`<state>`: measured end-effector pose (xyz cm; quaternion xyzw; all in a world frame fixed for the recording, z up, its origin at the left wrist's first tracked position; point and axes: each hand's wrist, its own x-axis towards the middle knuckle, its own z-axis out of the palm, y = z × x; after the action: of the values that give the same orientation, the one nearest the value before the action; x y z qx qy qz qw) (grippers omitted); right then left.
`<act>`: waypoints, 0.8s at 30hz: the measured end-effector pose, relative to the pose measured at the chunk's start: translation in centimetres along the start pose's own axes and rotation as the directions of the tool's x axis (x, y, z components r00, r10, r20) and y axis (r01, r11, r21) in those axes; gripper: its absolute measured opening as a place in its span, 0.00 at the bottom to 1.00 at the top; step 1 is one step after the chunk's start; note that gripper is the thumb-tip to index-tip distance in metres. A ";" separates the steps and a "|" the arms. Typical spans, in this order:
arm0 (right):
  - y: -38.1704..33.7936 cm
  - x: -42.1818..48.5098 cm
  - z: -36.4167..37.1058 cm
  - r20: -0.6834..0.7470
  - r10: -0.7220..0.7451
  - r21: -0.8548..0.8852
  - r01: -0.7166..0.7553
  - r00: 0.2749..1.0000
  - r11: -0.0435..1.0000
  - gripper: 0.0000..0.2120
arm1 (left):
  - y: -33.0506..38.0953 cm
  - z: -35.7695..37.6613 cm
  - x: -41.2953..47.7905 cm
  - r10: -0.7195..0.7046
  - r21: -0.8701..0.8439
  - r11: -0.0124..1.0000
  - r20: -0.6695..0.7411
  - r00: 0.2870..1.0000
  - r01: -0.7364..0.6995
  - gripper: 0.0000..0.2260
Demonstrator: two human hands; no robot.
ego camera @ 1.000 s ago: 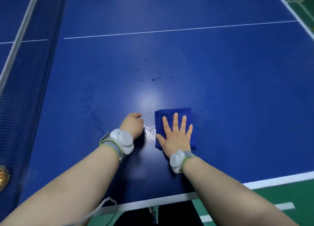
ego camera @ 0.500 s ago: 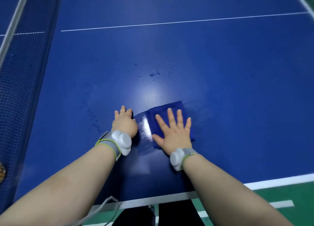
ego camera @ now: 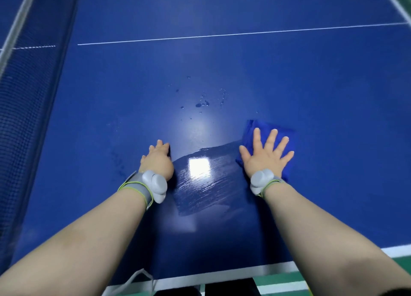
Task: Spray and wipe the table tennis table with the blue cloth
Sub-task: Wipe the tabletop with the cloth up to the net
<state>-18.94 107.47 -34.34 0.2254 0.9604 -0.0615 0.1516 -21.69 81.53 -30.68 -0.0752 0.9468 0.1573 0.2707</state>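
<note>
Right hand (ego camera: 265, 157): flat, fingers spread, pressing cloth (ego camera: 250, 130) down for even wiping.
Cloth: on worktop (ego camera: 222, 62), 3 o'clock of wet streak (ego camera: 204, 180).
Left hand (ego camera: 156, 160): open, resting at 9 o'clock, likely bracing.
Droplets (ego camera: 201, 104): unwiped, 12 o'clock.

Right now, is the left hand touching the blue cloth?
Apart. Head view: left hand rests on the table, with a wet streak between it and the blue cloth under the right hand.

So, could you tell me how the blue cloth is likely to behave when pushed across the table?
Probably floppy: the cloth lies folded and flattened under the right hand. It likely slides easily, since the streaked wet patch beside it looks slick. Its uncovered corner may bunch up when pushed.
</note>
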 end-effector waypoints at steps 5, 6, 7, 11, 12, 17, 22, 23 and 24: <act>-8.2 -3.3 1.3 0.087 -0.479 -0.075 0.485 0.874 0.871 0.36 | 0.1 -0.8 -0.4 -0.037 -0.031 0.999 -0.097 0.995 0.034 0.24; -9.8 -4.4 1.8 0.120 -0.576 -0.083 0.586 0.809 0.806 0.36 | 0.2 -1.1 -0.6 -0.035 -0.014 0.999 -0.116 0.993 0.034 0.24; -11.1 -5.5 2.3 0.153 -0.655 -0.095 0.671 0.740 0.735 0.36 | 0.2 -1.4 -0.6 -0.033 0.000 0.999 -0.128 0.991 0.033 0.24; -12.5 -5.7 2.8 0.188 -0.751 -0.085 0.772 0.633 0.629 0.36 | -0.1 -1.9 0.3 0.008 0.049 0.999 -0.209 0.978 0.003 0.20; -12.1 -5.0 2.5 0.182 -0.743 -0.081 0.763 0.644 0.641 0.36 | -0.3 -1.9 0.7 0.027 0.057 0.998 -0.229 0.973 -0.014 0.19; -8.4 1.4 -0.3 0.082 -0.461 -0.096 0.468 0.883 0.879 0.35 | -0.1 -1.7 3.3 0.038 0.069 0.997 -0.202 0.979 -0.025 0.23; -2.7 7.9 -2.8 0.024 -0.007 0.006 0.007 1.000 1.000 0.36 | 0.9 -2.6 5.3 0.042 0.069 0.997 -0.173 0.984 -0.031 0.24; -2.4 8.5 -3.0 0.028 0.034 0.014 -0.035 0.999 0.999 0.36 | 1.0 -2.9 5.7 0.035 0.073 0.997 -0.174 0.984 -0.023 0.24; -2.5 8.9 -3.0 0.028 0.055 0.010 -0.055 0.998 0.998 0.36 | 1.0 -3.1 6.2 0.026 0.078 0.997 -0.165 0.986 -0.013 0.23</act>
<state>-28.48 109.47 -34.21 0.2516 0.9513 -0.0658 0.1654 -28.66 81.03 -31.22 -0.0684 0.9720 0.1166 0.1923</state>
